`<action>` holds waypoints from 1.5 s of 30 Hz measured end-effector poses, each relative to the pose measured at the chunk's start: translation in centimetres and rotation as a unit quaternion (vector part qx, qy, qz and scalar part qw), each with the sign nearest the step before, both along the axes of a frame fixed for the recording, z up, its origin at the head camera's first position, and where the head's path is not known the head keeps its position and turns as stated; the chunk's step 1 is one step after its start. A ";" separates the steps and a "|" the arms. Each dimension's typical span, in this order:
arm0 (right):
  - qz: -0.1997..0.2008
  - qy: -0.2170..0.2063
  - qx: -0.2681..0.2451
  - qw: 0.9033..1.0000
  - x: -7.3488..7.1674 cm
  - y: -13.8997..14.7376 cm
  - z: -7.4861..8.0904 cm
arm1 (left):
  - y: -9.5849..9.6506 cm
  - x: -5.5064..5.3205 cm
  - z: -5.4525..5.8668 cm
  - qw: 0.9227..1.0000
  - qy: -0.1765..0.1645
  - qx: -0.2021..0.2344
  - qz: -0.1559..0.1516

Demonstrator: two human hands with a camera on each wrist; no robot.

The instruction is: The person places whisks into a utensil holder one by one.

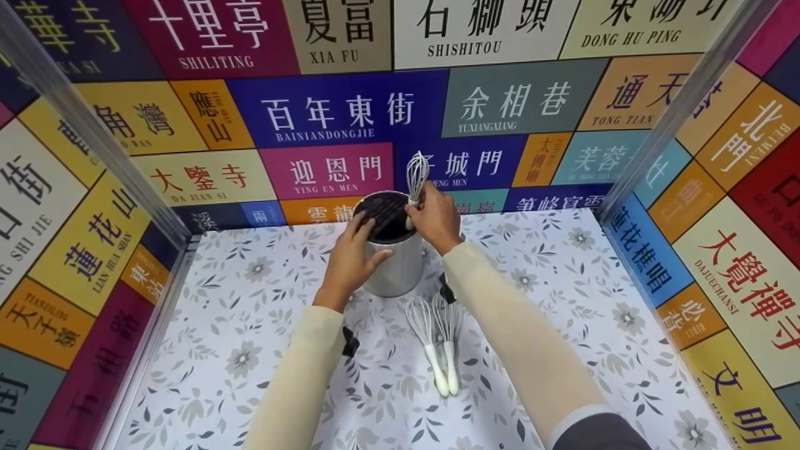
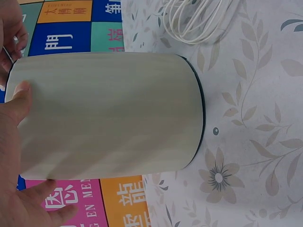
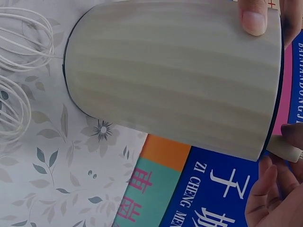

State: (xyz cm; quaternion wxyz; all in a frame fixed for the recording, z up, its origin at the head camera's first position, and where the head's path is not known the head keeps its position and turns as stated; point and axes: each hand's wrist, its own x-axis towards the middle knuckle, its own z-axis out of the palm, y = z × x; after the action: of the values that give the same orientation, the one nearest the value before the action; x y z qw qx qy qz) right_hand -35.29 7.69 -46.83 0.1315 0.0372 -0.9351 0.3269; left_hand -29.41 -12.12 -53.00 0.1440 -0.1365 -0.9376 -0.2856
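Observation:
A tall pale-grey cylindrical container [image 1: 397, 269] with a dark inside stands upright on the table. My left hand [image 1: 350, 265] holds it at the left of its rim, with the thumb [image 2: 21, 97] against the outer wall and fingers over the edge. At the rim's right side, my right hand [image 1: 437, 217] pinches a small whisk [image 1: 417, 175] by its white handle [image 3: 283, 148], wires upward. The handle's lower end points down at the opening; how deep it reaches is hard to tell. Part of the inside is hidden by the left fingers.
Two more white-handled whisks, a left one [image 1: 436, 369] and a right one [image 1: 451, 369], lie side by side in front of the container, handles toward me. Sign-printed panels [image 1: 337, 112] wall the back and sides of the flower-patterned table [image 1: 244, 300].

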 end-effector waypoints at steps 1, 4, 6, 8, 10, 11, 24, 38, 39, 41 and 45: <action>-0.002 -0.003 0.000 1.000 0.0 0.0 0.0 | 0.0 0.0 0.0 1.000 0.001 -0.001 0.000; -0.006 -0.011 -0.004 1.000 0.0 0.1 0.0 | -0.1 0.0 -0.1 1.000 0.001 -0.007 0.000; -0.008 -0.014 -0.007 1.000 -0.1 0.2 -0.1 | -0.1 0.0 -0.1 1.000 0.002 -0.010 0.000; -0.006 -0.016 -0.013 1.000 -0.1 0.2 -0.1 | -0.1 -0.1 -0.1 1.000 0.004 -0.011 -0.001; -0.004 -0.017 -0.017 1.000 -0.1 0.2 -0.2 | -0.1 -0.1 -0.2 1.000 0.006 -0.011 0.000; -0.003 -0.018 -0.019 1.000 -0.1 0.2 -0.2 | -0.1 -0.1 -0.2 1.000 0.007 -0.011 0.000; 0.003 -0.024 -0.027 0.999 -0.1 0.2 -0.5 | 0.0 -0.1 -0.2 1.000 0.019 -0.006 -0.001; 0.013 -0.034 -0.064 0.997 0.1 0.3 -0.6 | 0.1 -0.1 0.2 1.000 -0.007 -0.015 0.004; 0.013 -0.034 -0.064 0.997 0.2 0.4 -0.5 | 0.1 -0.1 0.2 1.000 -0.005 -0.014 0.003; 0.012 -0.034 -0.065 0.997 0.1 0.4 -0.5 | 0.1 0.0 0.1 1.000 -0.005 -0.013 0.003; 0.014 -0.034 -0.070 0.997 0.2 0.4 -0.5 | 0.1 0.0 0.0 1.000 0.000 -0.007 0.002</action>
State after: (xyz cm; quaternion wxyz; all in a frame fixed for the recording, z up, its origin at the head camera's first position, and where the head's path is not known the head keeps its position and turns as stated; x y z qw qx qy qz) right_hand -35.12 8.10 -47.32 0.0974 0.0300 -0.9135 0.3940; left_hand -29.42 -12.04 -52.96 0.1440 -0.1355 -0.9399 -0.2784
